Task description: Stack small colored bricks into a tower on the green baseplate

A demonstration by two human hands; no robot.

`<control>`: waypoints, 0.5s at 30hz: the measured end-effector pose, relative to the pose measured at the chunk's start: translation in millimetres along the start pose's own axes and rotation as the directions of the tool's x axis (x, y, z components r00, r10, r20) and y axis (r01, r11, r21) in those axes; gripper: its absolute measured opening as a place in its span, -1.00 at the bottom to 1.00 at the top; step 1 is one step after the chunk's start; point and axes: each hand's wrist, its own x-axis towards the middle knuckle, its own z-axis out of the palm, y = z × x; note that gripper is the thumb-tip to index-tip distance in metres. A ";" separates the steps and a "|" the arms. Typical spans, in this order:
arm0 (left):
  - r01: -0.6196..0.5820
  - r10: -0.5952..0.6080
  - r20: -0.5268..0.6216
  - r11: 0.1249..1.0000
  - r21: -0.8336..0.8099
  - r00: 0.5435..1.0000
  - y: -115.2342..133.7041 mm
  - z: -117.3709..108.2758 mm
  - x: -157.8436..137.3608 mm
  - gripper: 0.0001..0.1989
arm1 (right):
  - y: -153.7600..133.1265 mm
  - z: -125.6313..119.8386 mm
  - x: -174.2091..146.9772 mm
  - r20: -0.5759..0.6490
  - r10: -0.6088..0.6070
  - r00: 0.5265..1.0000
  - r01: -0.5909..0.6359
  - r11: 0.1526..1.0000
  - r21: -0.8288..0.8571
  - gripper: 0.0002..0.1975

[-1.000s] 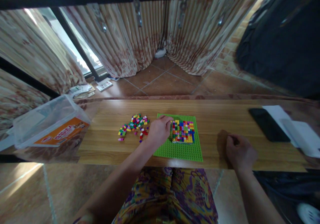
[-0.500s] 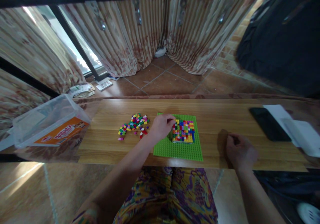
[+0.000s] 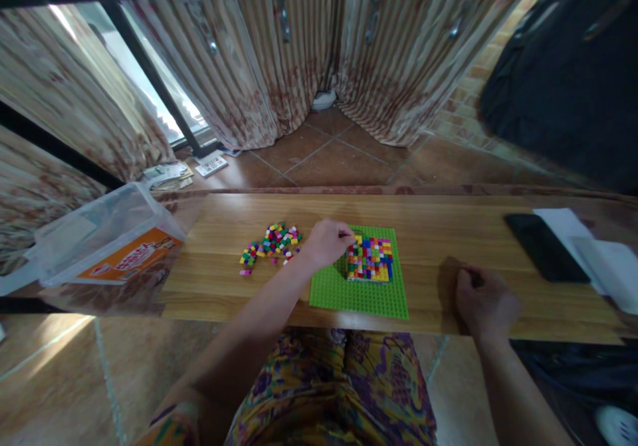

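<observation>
My left hand [image 3: 327, 242] is closed in a pinch at the far left corner of a multicoloured block of small toy bricks [image 3: 369, 260]. Whatever lies between thumb and forefinger is too small and hidden to make out. The block stands on a green studded baseplate [image 3: 359, 300], whose far left part my hand covers. To the left of that hand lies a loose pile of toy bricks [image 3: 274, 240] in many colours. Well right of the baseplate, my right hand [image 3: 486, 302] rests on the table, its fingers curled into a loose fist with nothing showing in them.
A clear plastic box [image 3: 114, 233] with an orange label sits at the wooden table's [image 3: 423, 217] left end. Towards the right end lie a black phone-like slab [image 3: 545, 246] and white papers [image 3: 605, 263]. Striped curtains [image 3: 284, 80] hang beyond the table.
The whole view has shifted slightly. My left hand stays pinched at the block's far left corner, with its fingertips a little nearer the bricks. My right hand keeps its place.
</observation>
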 end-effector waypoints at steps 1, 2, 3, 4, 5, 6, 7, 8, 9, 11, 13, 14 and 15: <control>0.001 -0.001 -0.003 1.000 -0.001 1.000 0.1 -0.2 -0.1 -0.84 | 0.5 0.5 0.2 -0.001 0.003 1.000 -0.003 1.000 0.000 -0.63; 0.003 -0.003 -0.007 1.000 -0.003 1.000 0.1 -0.3 -0.4 -0.85 | 1.0 1.1 0.3 -0.007 0.005 1.000 -0.005 1.000 0.003 -0.63; 0.005 -0.006 -0.011 1.000 -0.007 1.000 0.2 -0.4 -0.8 -0.85 | 1.4 1.6 0.3 -0.014 0.005 1.000 -0.005 1.000 0.006 -0.63; 0.007 -0.007 -0.010 1.000 -0.009 1.000 0.4 -0.5 -1.3 -0.85 | 1.8 2.2 0.2 -0.018 0.002 1.000 -0.002 1.000 0.010 -0.63; 0.006 -0.006 -0.008 1.000 -0.009 1.000 0.6 -0.6 -1.8 -0.85 | 2.2 2.7 0.1 -0.020 -0.002 1.000 0.002 1.000 0.012 -0.63; 0.001 -0.001 -0.004 1.000 -0.006 1.000 0.9 -0.4 -2.4 -0.84 | 2.7 3.1 0.0 -0.018 -0.007 1.000 0.007 1.000 0.012 -0.63; -0.007 0.007 0.002 1.000 -0.002 1.000 1.0 0.2 -3.0 -0.84 | 3.2 3.6 0.0 -0.016 -0.010 1.000 0.010 1.000 0.013 -0.64; -0.017 0.017 0.009 1.000 0.001 1.000 0.9 1.0 -3.7 -0.83 | 3.7 4.0 0.0 -0.015 -0.013 1.000 0.013 1.000 0.013 -0.64; -0.022 0.022 0.008 1.000 0.000 1.000 0.4 2.2 -4.7 -0.82 | 4.2 4.4 0.0 -0.017 -0.015 1.000 0.015 1.000 0.013 -0.64; -0.020 0.020 -0.025 1.000 -0.023 0.999 -2.3 4.5 -8.3 -0.80 | 4.5 4.8 0.0 -0.025 -0.017 1.000 0.017 1.000 0.016 -0.64; -0.016 0.009 -0.105 0.998 -0.065 0.994 -7.9 4.2 -15.4 -0.73 | 4.0 4.4 -0.1 -0.024 -0.015 1.000 0.015 1.000 0.018 -0.65; -0.024 0.011 -0.152 0.996 -0.084 0.988 -11.7 2.2 -20.7 -0.70 | 3.4 3.9 -0.2 -0.022 -0.012 1.000 0.012 1.000 0.016 -0.65; -0.037 0.017 -0.200 0.995 -0.096 0.980 -16.3 -1.3 -27.5 -0.71 | 2.7 3.2 -0.2 -0.018 -0.009 1.000 0.009 1.000 0.015 -0.64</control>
